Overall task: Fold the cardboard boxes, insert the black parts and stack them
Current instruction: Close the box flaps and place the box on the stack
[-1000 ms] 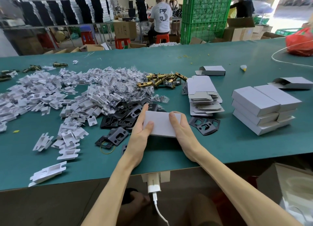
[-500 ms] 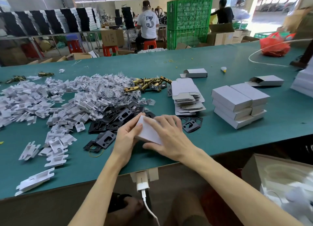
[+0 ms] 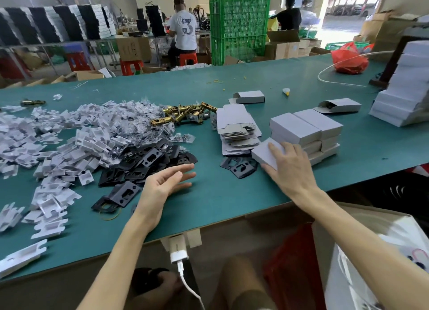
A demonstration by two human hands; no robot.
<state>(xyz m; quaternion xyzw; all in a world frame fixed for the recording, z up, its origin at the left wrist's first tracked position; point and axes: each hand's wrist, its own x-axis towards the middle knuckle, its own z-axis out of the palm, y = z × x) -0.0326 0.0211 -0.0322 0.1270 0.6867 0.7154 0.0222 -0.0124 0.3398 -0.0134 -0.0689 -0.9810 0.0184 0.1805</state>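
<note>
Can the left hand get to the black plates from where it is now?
Probably yes: the left hand is open and empty, hovering beside the pile of black plates, with only bare table around it.

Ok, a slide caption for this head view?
Right hand carries a folded box toward the stack; left hand open.

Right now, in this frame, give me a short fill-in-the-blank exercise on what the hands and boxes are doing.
1. The closed box is held by the ____ hand.
2. The left hand is open and holds ____.
3. The pile of flat box blanks lies to the ____ of the stack of finished boxes.

Missing words: right; nothing; left
</note>
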